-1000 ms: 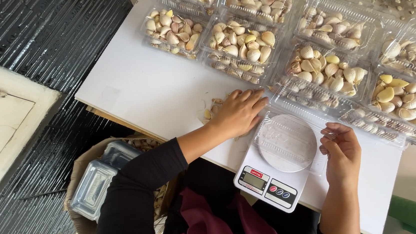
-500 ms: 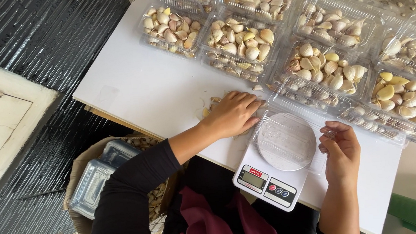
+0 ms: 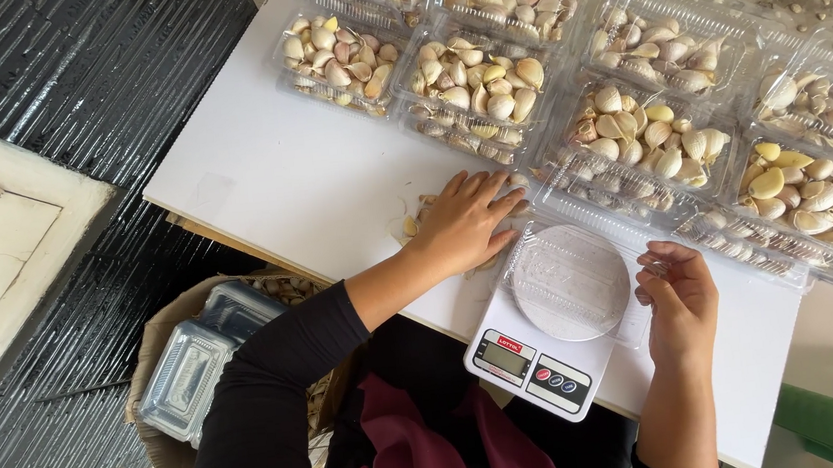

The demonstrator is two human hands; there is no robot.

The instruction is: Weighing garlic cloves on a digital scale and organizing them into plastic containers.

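My left hand (image 3: 461, 225) lies palm down, fingers loosely spread, on a small pile of loose garlic cloves (image 3: 409, 227) on the white table (image 3: 302, 184). Just right of it stands a white kitchen scale (image 3: 534, 369) with an empty clear plastic container (image 3: 566, 281) on its round plate. My right hand (image 3: 681, 296) is at the scale's right side, its curled fingertips pinching the container's edge.
Several clear clamshell containers filled with garlic cloves (image 3: 469, 84) (image 3: 649, 138) (image 3: 804, 190) line the table's far side. A cardboard box (image 3: 149, 338) below the table's near-left edge holds stacked empty clear containers (image 3: 187, 369). Black ribbed flooring (image 3: 73, 93) lies to the left.
My left hand has shifted only slightly over the loose cloves. My right hand stays at the scale's right side.
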